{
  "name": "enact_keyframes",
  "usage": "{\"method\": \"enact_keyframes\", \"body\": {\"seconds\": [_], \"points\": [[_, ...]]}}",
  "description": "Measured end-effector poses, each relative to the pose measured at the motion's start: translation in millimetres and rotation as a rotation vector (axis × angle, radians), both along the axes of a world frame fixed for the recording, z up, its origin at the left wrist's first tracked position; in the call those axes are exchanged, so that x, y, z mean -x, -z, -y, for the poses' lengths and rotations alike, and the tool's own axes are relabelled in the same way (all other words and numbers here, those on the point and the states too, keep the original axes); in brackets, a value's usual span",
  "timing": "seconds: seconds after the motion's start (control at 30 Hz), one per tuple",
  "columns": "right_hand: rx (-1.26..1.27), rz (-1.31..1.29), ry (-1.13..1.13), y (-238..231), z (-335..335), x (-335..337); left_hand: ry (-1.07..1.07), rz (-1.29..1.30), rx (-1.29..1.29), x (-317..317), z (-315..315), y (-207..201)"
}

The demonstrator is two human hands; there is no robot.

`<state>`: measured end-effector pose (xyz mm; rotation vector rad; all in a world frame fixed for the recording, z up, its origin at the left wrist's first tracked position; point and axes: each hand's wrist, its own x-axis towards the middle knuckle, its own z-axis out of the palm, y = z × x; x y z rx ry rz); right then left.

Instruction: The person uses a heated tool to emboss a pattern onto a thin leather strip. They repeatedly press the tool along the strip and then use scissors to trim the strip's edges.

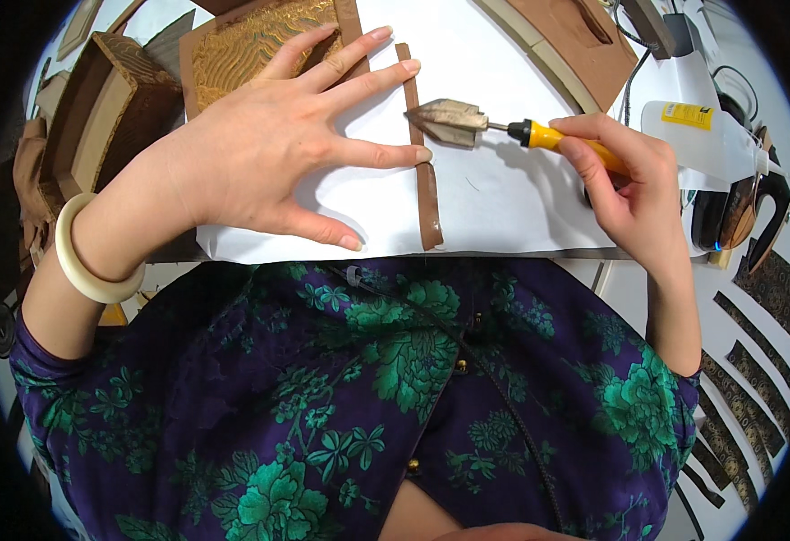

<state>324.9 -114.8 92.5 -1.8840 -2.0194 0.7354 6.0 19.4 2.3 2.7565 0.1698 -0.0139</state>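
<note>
A narrow brown strip (pixel 427 203) lies lengthwise on white paper (pixel 521 203) in front of me. My left hand (pixel 296 135) is spread wide, with two fingertips resting on the strip's upper and middle parts. In my right hand (pixel 625 176) is a small iron with a yellow handle (pixel 546 137) and a pointed metal head (pixel 449 122). The head's tip touches or hovers just over the strip between those two fingertips; which of the two I cannot tell.
At the left stand a curved brown box piece (pixel 97 117) and a gold-patterned panel (pixel 255 50). Brown panels (pixel 584 54) lie at the far right. Beyond my right hand are a translucent bottle (pixel 697 140) and a black clothes iron (pixel 774 207). Dark patterned strips (pixel 738 392) lie lower right.
</note>
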Motion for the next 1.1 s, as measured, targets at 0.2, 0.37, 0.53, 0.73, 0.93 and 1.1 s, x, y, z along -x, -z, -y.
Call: {"method": "enact_keyframes", "body": {"seconds": [0.2,0.37,0.53,0.73,0.93,1.1], "points": [[-0.070,0.011,-0.012,5,-2,-2,0.007,0.000,-0.008,-1,-1,0],[0.009,0.108,-0.077,-3,-4,-1,-0.003,-0.007,-0.012,0,1,2],[-0.039,0.123,-0.122,-1,-1,1,0.003,0.005,-0.008,0,0,1],[-0.143,0.069,-0.047,10,-9,1,0.001,0.005,0.002,-1,0,1],[-0.084,0.107,-0.050,2,-10,4,0.005,0.004,0.019,-2,0,-2],[-0.171,0.090,-0.043,11,-14,3,-0.032,0.047,0.008,-1,1,-1]]}}
